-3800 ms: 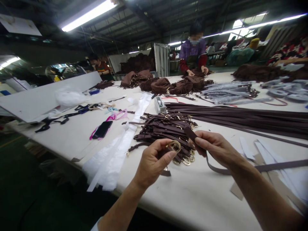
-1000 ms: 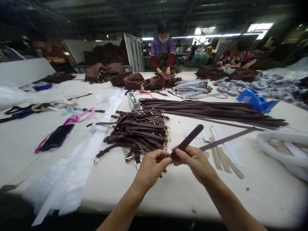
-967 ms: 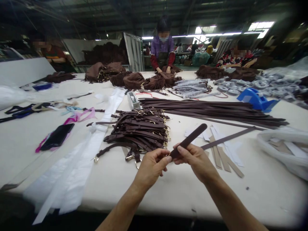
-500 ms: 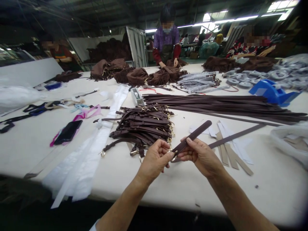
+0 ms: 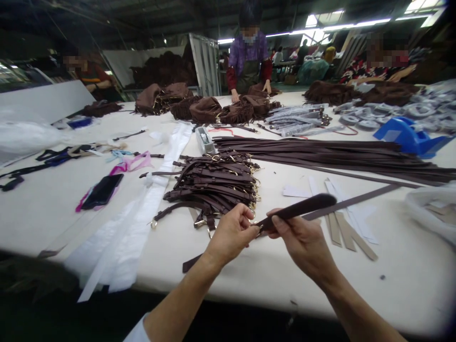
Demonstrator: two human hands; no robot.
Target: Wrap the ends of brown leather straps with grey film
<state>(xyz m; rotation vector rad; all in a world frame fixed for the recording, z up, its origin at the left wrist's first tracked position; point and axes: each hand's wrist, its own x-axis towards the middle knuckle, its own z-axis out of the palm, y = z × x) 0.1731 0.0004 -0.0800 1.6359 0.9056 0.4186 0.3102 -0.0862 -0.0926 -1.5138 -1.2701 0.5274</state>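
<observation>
Above the near part of the table, a dark brown strap (image 5: 302,207) is held between both hands, its rounded end pointing up and right. My left hand (image 5: 233,232) pinches its lower end near a small metal piece. My right hand (image 5: 297,237) is closed on the strap just beside, thumb on top. Another strap end (image 5: 191,263) shows on the table beyond my left forearm. Just past my left hand lies a pile of brown straps with gold buckles (image 5: 217,185). A long strap (image 5: 356,201) runs right from behind my right hand.
Long brown strips (image 5: 320,154) lie behind, near a blue tape dispenser (image 5: 406,135). Beige strips (image 5: 344,230) are at right, a black phone (image 5: 102,191) and white wrapping (image 5: 124,237) at left. Across the table, a person (image 5: 249,57) handles brown bags (image 5: 204,110).
The strap's rounded end has swung right and lower, with more of it past my right hand. A strap end now shows beside my left forearm. The view has shifted slightly.
</observation>
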